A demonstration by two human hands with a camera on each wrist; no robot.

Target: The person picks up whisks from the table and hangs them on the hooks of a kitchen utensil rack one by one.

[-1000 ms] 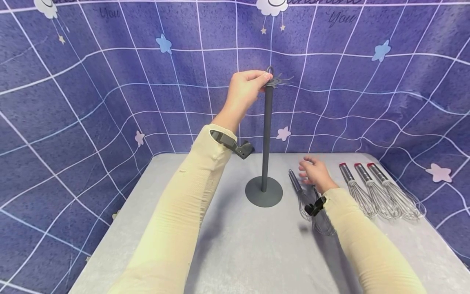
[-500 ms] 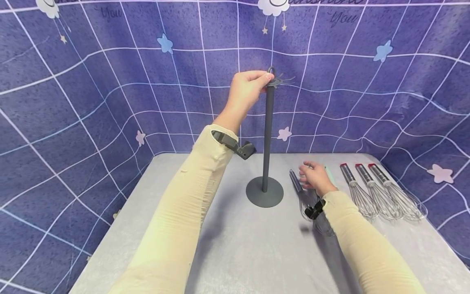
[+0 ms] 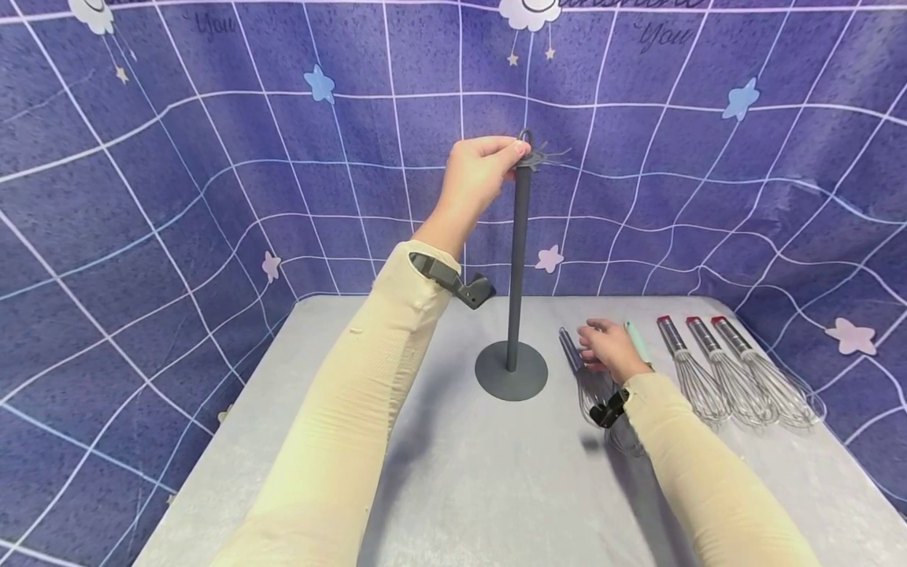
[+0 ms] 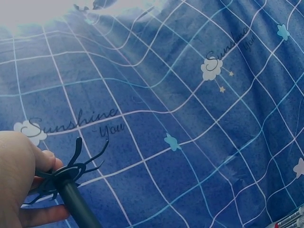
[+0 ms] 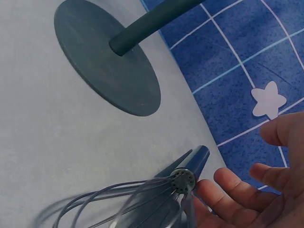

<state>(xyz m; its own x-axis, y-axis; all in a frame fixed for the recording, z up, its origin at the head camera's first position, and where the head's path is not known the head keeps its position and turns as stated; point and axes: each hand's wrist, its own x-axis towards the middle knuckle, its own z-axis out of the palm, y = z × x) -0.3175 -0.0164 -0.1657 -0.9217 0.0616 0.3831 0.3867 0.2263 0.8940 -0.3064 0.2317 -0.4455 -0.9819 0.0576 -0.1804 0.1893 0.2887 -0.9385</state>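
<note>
A dark grey stand (image 3: 520, 260) with a round base (image 3: 496, 378) and a ring of thin hooks at its top stands upright on the table. My left hand (image 3: 468, 172) pinches that top between thumb and fingers; in the left wrist view the hooks (image 4: 76, 164) spread beside the fingers. My right hand (image 3: 611, 348) hovers low over whisks, its fingers relaxed and the thumb apart. Closest to it lies a dark-handled whisk (image 5: 197, 161); whether the fingertips touch it I cannot tell. A mint green handle (image 3: 636, 340) shows behind the right hand, its lower part hidden.
Three whisks (image 3: 680, 354) with red-tipped handles lie side by side at the right of the grey table (image 3: 453, 488). A blue grid-patterned cloth (image 3: 340, 197) hangs behind and along both sides.
My right hand has lowered slightly, and the mint green handle behind it has come into view. The left hand keeps its hold on the stand's top.
</note>
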